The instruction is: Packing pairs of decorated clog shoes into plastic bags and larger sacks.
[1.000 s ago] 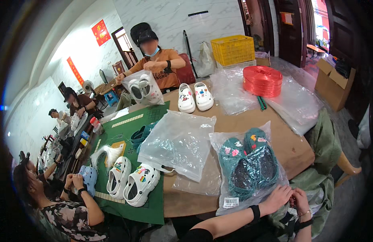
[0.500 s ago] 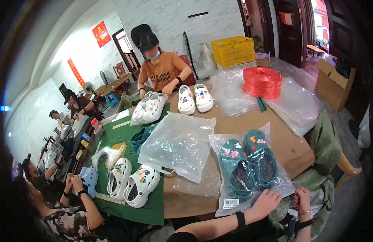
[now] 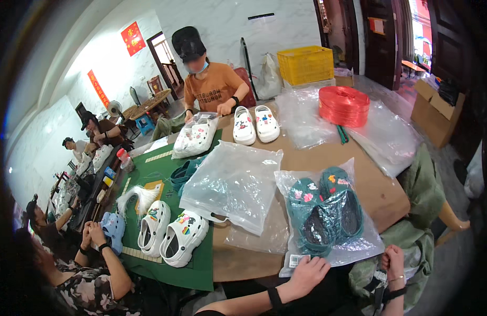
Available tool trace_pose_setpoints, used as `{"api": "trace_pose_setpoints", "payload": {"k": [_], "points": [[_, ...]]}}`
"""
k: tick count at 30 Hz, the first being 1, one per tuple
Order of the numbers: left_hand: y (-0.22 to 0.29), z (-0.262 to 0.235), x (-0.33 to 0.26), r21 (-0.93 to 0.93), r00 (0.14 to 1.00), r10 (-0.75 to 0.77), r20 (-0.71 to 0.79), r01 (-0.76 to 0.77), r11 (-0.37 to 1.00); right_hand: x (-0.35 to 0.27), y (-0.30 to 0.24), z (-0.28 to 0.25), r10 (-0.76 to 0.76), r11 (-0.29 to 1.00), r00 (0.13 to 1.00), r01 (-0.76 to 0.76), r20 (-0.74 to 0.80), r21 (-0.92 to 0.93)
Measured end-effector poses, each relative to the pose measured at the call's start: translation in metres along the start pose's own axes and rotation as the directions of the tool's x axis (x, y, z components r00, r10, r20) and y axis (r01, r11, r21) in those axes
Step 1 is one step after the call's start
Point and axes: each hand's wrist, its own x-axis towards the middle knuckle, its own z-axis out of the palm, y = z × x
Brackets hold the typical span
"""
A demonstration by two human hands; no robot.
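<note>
A clear plastic bag point(image 3: 367, 239) lies on the table's near right side with a pair of dark green clogs point(image 3: 313, 221) inside, decorated with colourful charms. My left hand point(image 3: 308, 275) pinches the bag's near edge, beside a white barcode label point(image 3: 294, 260). At the bag's near right corner my right hand point(image 3: 394, 262) is closed, fingers curled on the plastic; part of its grip is hidden. Left of this bag lies an empty frosted bag point(image 3: 235, 179). White clogs with charms point(image 3: 185, 239) stand on the green mat point(image 3: 196, 279).
Across the table a person point(image 3: 214, 87) handles bagged white clogs point(image 3: 195, 138); another white pair point(image 3: 255, 125) stands beside. A red twine roll point(image 3: 343, 107) sits on plastic sheets at the far right. Another person's hands point(image 3: 93, 234) hold a light blue clog point(image 3: 113, 231) at left.
My left hand has slid left along the bag's near edge, from near the right corner to the label. My right hand stays at the right corner.
</note>
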Motion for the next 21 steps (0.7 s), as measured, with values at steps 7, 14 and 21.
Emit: {"api": "trace_pose_setpoints", "payload": {"k": [7, 14, 21], "points": [[-0.004, -0.017, -0.019, -0.210, 0.977, -0.177, -0.122, 0.149, 0.966, 0.007, -0.042, 0.043, -0.667, 0.242, 0.723, 0.439, 0.180, -0.865], [-0.036, -0.017, -0.041, -0.572, 0.680, -0.699, -0.220, 0.491, 0.657, 0.024, -0.088, 0.152, -0.486, 0.290, 0.814, 0.495, 0.320, -0.819], [-0.044, -0.010, -0.018, -0.945, 0.642, -0.701, 0.311, 0.284, -0.160, 0.081, -0.058, 0.146, -0.179, 0.879, 0.900, 0.328, 0.397, -0.346]]}}
